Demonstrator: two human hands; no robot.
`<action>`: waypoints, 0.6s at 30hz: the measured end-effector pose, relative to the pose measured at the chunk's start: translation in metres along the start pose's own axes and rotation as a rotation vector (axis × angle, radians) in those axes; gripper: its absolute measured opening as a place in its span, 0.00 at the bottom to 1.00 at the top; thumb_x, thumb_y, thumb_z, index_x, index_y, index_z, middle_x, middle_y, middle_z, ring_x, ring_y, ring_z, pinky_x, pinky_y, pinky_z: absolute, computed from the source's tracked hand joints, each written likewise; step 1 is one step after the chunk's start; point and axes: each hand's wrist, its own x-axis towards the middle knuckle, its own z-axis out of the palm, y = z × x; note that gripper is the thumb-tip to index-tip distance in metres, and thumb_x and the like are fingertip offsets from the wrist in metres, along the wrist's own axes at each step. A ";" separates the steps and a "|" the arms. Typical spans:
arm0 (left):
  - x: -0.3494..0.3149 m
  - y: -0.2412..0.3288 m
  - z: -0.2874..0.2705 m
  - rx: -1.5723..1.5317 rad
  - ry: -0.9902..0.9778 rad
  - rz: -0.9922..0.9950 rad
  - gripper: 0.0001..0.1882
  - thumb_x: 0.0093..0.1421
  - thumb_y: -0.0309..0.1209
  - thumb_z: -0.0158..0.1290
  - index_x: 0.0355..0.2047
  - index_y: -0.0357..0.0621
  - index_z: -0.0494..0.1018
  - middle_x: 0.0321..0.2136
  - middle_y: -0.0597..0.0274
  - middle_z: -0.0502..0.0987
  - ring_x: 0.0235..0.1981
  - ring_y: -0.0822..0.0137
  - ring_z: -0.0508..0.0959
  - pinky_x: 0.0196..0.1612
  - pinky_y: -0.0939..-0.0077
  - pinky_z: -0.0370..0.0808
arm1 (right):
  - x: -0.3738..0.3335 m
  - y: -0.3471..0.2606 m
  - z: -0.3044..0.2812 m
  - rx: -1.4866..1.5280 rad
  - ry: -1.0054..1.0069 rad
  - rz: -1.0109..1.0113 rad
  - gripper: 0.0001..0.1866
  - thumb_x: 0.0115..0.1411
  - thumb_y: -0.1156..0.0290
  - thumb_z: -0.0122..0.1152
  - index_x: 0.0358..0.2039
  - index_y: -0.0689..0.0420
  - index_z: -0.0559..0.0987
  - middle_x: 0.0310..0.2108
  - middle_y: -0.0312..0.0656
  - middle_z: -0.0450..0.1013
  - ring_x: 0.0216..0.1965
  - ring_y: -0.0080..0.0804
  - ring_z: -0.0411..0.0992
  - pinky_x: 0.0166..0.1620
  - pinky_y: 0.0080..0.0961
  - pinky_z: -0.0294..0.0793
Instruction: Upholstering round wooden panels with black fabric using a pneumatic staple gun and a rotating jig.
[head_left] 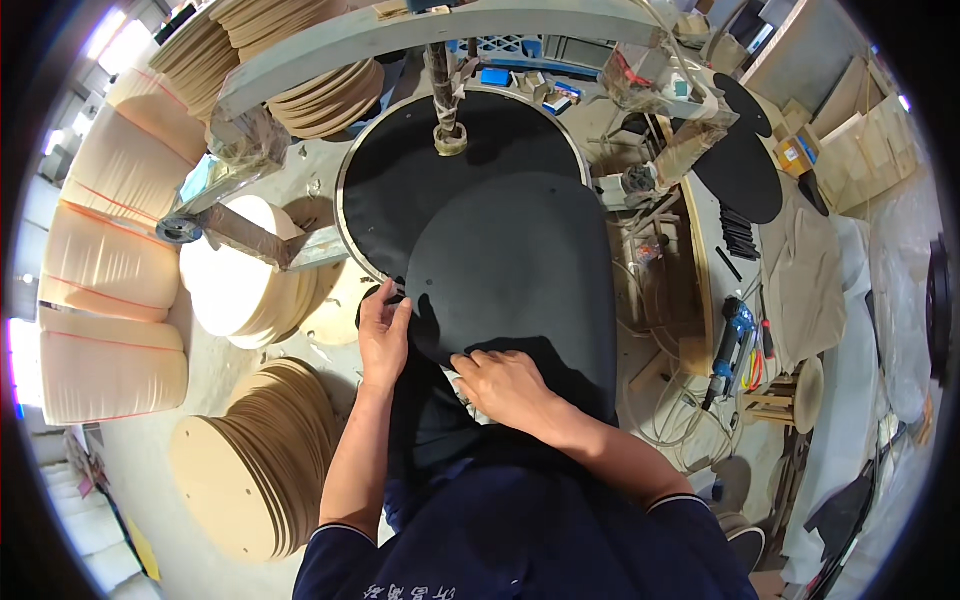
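Observation:
A large black rounded panel (520, 270) with a smooth face lies tilted before me, over the near part of a round bed (400, 190) that is black with a pale metal rim. My right hand (500, 385) is at the panel's near edge, its fingers bent and closed on it. My left hand (384, 335) is raised at the panel's left edge, thumb and fingers drawn together near the rim of the bed. Whatever lies between those fingertips is too small to make out. Above the bed hangs a vertical press shaft (446, 110) with a round foot.
A grey metal frame (440, 40) arches over the bed. Stacks of tan round boards (230, 480) stand at left, beside wrapped foam-like rolls (110, 310). On the right bench lie black ovals (740, 170), dark strips (738, 235), a blue power tool (733, 335) and beige cloth (803, 280).

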 end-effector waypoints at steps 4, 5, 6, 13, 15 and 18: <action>0.002 -0.008 -0.001 -0.195 0.073 -0.107 0.24 0.75 0.34 0.54 0.67 0.37 0.70 0.50 0.65 0.78 0.45 0.75 0.76 0.53 0.78 0.74 | -0.009 -0.001 -0.012 0.003 -0.054 0.010 0.05 0.60 0.71 0.65 0.31 0.56 0.78 0.30 0.42 0.78 0.34 0.41 0.81 0.38 0.39 0.80; 0.004 -0.008 0.000 -0.236 0.126 -0.138 0.23 0.76 0.36 0.52 0.67 0.40 0.70 0.48 0.67 0.79 0.44 0.76 0.76 0.51 0.79 0.74 | -0.008 -0.004 -0.022 0.030 -0.034 0.007 0.04 0.60 0.72 0.64 0.30 0.56 0.78 0.30 0.42 0.78 0.35 0.42 0.80 0.40 0.40 0.80; 0.003 -0.008 -0.004 -0.236 0.123 -0.258 0.24 0.78 0.42 0.48 0.63 0.35 0.73 0.53 0.61 0.81 0.53 0.73 0.77 0.58 0.78 0.73 | -0.009 -0.010 -0.032 0.076 -0.026 0.013 0.04 0.60 0.72 0.65 0.34 0.57 0.79 0.32 0.42 0.77 0.38 0.43 0.79 0.43 0.41 0.79; -0.024 -0.018 -0.013 -0.690 0.097 -0.308 0.31 0.77 0.52 0.46 0.65 0.38 0.72 0.55 0.58 0.80 0.54 0.64 0.79 0.60 0.68 0.76 | 0.007 -0.062 -0.134 0.660 0.071 -0.364 0.11 0.63 0.73 0.71 0.45 0.58 0.83 0.44 0.41 0.83 0.46 0.38 0.82 0.61 0.43 0.78; -0.037 -0.016 -0.017 -0.732 0.076 -0.321 0.31 0.77 0.53 0.46 0.65 0.39 0.72 0.56 0.57 0.80 0.55 0.63 0.79 0.60 0.67 0.76 | 0.010 -0.070 -0.159 0.865 0.072 -0.449 0.12 0.62 0.75 0.72 0.46 0.61 0.83 0.45 0.47 0.83 0.48 0.40 0.83 0.60 0.49 0.79; -0.045 -0.008 -0.016 -0.795 0.082 -0.334 0.32 0.77 0.54 0.45 0.66 0.39 0.71 0.57 0.56 0.79 0.55 0.62 0.79 0.61 0.66 0.75 | 0.014 -0.052 -0.182 0.972 0.180 -0.527 0.10 0.59 0.77 0.72 0.41 0.64 0.84 0.41 0.48 0.83 0.45 0.40 0.83 0.57 0.43 0.81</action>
